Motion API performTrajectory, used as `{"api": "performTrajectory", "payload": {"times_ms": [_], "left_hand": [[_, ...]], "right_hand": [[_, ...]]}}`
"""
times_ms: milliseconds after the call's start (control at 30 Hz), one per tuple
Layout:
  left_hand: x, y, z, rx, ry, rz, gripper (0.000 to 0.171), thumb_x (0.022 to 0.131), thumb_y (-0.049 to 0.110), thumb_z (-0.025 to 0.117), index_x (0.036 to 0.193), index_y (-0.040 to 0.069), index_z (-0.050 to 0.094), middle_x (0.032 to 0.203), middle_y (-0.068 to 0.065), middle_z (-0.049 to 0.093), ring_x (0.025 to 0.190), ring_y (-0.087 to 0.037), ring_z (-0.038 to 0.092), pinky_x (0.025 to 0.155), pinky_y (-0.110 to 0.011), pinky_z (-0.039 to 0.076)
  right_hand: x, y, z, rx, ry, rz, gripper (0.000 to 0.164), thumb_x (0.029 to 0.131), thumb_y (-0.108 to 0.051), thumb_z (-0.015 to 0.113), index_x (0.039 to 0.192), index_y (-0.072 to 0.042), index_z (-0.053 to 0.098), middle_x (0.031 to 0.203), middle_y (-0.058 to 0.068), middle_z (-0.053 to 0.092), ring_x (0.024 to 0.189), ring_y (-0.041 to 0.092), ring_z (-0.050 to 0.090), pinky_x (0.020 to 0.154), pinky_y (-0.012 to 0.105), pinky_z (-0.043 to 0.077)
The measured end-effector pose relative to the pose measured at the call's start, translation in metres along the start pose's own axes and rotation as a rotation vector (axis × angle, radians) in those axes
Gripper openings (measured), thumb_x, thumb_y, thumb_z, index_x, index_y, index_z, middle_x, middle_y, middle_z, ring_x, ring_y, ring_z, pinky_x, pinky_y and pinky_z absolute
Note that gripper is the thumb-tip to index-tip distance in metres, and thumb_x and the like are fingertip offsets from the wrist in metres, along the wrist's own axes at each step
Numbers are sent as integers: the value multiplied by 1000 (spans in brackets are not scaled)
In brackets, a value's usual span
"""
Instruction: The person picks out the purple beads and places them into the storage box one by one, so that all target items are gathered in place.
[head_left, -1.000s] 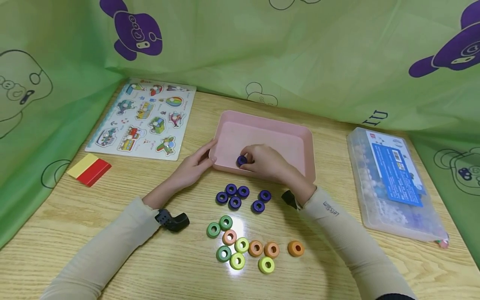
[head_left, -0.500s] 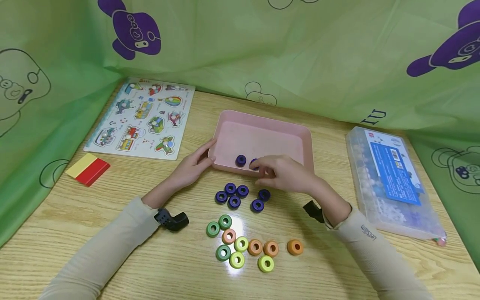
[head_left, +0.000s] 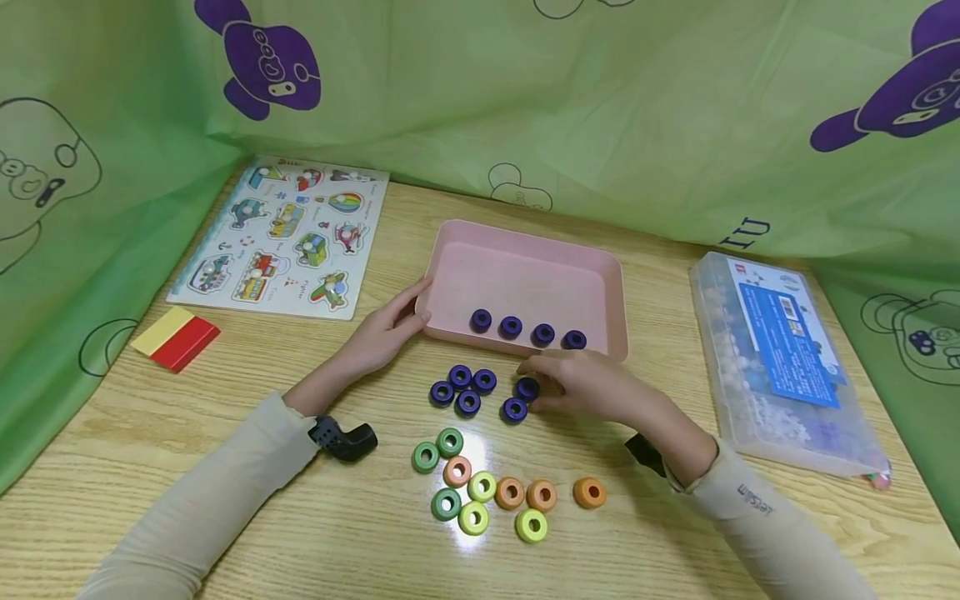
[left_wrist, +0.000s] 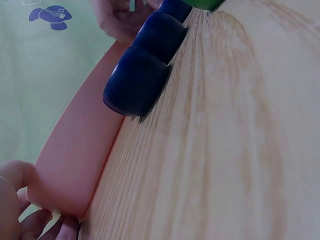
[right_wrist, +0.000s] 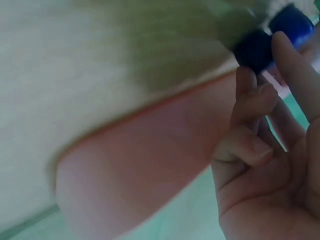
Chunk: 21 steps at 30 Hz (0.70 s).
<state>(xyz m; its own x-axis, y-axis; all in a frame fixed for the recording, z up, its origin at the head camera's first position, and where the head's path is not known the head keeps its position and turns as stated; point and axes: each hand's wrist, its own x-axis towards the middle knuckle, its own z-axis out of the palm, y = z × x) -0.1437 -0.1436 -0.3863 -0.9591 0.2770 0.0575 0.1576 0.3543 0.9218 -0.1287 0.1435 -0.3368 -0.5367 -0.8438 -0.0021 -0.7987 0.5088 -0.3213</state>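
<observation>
My left hand grips the left front corner of a pink tray, thumb at the rim and fingers below. Inside the tray, along its near wall, a row of several dark purple ring beads stands. My right hand is in front of the tray, with index finger and thumb spread on either side of a purple bead on the table. Another purple bead sits right beside that one. To their left is a cluster of several purple beads. The right wrist view is blurred.
Green, orange and yellow beads lie nearer the front. A picture puzzle board and a yellow-and-red card are at left. A clear plastic case lies at right. Green printed cloth hangs behind.
My right hand has let go of a purple bead at the tray's left end and drawn back to the beads on the table, uncovering the row. The left hand stays at the corner.
</observation>
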Motion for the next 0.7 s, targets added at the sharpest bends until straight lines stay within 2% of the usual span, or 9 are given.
{"api": "performTrajectory", "payload": {"times_ms": [100,267,467,567,700], "left_hand": [[-3,8,-1,-5,-3,-3,49,88,28,43,134,24,25,137,6,18,120,-10,21,97,-27,22],[-10,27,-2,-25,0,-7,47,89,21,42,134,16,26,137,-2,18,121,-15,21,98,-29,21],[-11,32,-2,-8,-1,-20,47,90,20,41,134,15,25,137,-4,18,121,-16,21,97,-29,21],[-11,32,-2,-6,0,-22,47,90,20,41,134,16,25,137,-4,18,121,-16,21,98,-29,21],[-11,32,-2,-15,0,-17,47,90,20,41,134,15,25,137,-3,18,121,-15,21,98,-29,21]], "right_hand": [[0,1,4,-20,8,3,30,72,-27,66,97,-13,59,85,-7,57,74,6,54,62,21,45],[1,0,-1,9,10,33,28,72,-28,67,95,-15,58,76,-8,54,65,6,50,55,19,42],[15,-5,-20,67,122,45,30,71,-24,68,97,-14,58,69,-9,50,58,6,44,50,20,39],[30,-7,-25,67,176,96,29,72,-26,67,97,-16,57,70,-8,51,56,5,44,48,20,39],[54,-8,-24,88,209,209,31,73,-33,65,98,-17,55,74,-6,53,57,6,46,49,22,39]]}}
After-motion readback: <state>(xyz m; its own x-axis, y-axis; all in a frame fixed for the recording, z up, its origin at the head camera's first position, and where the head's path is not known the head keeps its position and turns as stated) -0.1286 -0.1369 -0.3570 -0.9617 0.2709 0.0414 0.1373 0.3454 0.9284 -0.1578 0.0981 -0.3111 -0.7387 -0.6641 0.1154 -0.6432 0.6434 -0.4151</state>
